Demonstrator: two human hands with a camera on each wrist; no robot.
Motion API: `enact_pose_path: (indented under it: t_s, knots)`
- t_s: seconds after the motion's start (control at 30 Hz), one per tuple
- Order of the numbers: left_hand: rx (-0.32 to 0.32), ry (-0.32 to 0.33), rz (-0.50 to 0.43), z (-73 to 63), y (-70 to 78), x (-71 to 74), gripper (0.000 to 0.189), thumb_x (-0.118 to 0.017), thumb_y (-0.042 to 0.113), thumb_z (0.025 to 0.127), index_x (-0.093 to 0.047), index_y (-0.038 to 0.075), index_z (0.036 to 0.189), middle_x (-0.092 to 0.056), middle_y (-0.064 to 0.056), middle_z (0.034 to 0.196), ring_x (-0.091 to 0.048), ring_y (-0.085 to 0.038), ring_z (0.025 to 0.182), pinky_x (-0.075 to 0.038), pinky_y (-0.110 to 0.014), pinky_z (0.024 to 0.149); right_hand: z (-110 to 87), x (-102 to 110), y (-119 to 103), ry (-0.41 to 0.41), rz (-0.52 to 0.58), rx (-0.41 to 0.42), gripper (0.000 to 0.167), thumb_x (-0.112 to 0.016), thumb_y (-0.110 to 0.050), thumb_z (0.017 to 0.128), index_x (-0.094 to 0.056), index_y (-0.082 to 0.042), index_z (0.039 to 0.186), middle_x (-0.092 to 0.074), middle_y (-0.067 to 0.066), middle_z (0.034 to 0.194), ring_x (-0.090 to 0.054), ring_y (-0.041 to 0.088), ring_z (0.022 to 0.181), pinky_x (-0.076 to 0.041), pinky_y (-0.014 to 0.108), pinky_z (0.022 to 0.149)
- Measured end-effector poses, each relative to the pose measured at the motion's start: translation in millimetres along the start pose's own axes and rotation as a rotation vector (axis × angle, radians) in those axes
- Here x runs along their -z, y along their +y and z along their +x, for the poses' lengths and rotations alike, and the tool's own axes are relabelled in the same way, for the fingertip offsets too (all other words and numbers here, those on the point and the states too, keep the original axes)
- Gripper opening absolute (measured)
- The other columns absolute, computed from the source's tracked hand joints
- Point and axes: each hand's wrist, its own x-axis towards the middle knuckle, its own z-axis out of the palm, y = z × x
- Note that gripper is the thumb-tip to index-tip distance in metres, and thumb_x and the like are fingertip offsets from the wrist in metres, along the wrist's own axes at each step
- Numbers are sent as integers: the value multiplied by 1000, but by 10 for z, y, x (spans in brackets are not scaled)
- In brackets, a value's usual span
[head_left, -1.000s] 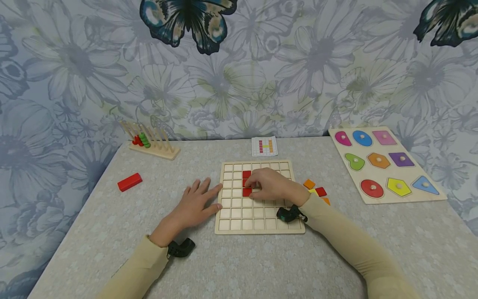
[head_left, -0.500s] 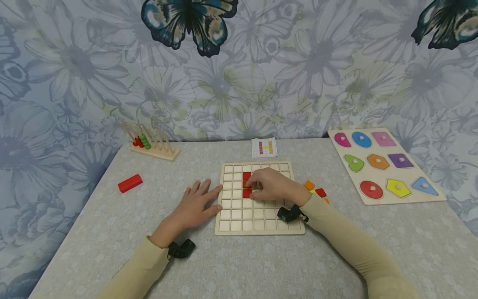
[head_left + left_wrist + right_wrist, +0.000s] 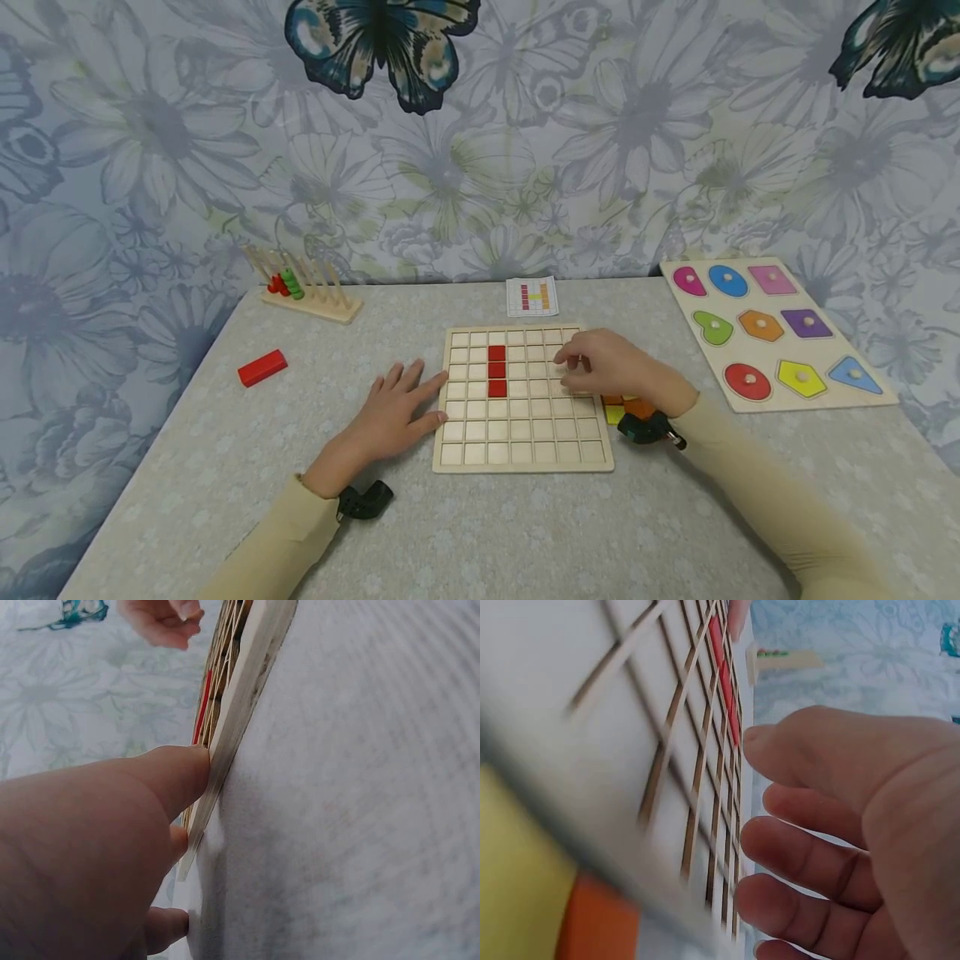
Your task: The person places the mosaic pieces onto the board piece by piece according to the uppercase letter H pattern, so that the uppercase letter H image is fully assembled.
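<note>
The board point(image 3: 525, 433) lies flat in the middle of the desk point(image 3: 495, 533), its far side towards the back edge, with three red tiles point(image 3: 497, 371) in one column of its cells. The hands are well apart. The left hand point(image 3: 390, 417) lies with fingers spread, thumb and forefinger touching the board's left side. The right hand point(image 3: 618, 367) is over the board's right side, fingers bent, thumb clear of them, nothing visible between.

The loose tiles point(image 3: 615, 413), yellow and orange among them, lie against the board's right side, partly hidden under that hand and its wrist camera point(image 3: 647, 428). A low wrist could drag or scatter them towards the desk's right edge. Blind picking there could bring up the wrong colour, or two at once. If the left hand's light touch slipped, a nudge could turn the board and jog the red tiles. The card point(image 3: 532, 297) at the back edge is small, so a cell could be miscounted.
</note>
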Motion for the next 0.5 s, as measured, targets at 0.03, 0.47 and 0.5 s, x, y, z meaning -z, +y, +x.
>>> enact_pose_path:
  t_s: [0.03, 0.47, 0.5]
  knots:
    - [0, 0, 1, -1, 1, 2, 62, -59, 39, 104, -41, 16, 158, -25, -31, 165, -15, -61, 151, -16, -80, 114, -52, 20, 28, 1, -1, -20, 24, -78, -18, 87, -79, -8, 109, -68, -3, 85, -51, 7, 67, -47, 24, 65]
    - [-1, -1, 2, 0, 2, 2, 62, -58, 38, 104, -41, 15, 158, -24, -32, 164, -15, -61, 151, -16, -80, 113, -646, 117, 385, 34, -28, -176, 23, -80, -17, 86, -78, -6, 107, -72, -2, 90, -55, 11, 75, -50, 25, 70]
    - [-1, 0, 3, 0, 5, 4, 62, -58, 38, 104, -41, 15, 158, -25, -32, 164, -15, -61, 151, -16, -80, 113, -676, 123, 405, 33, -28, -192, 23, -80, -17, 86, -78, -6, 107, -72, -2, 91, -54, 11, 75, -50, 24, 69]
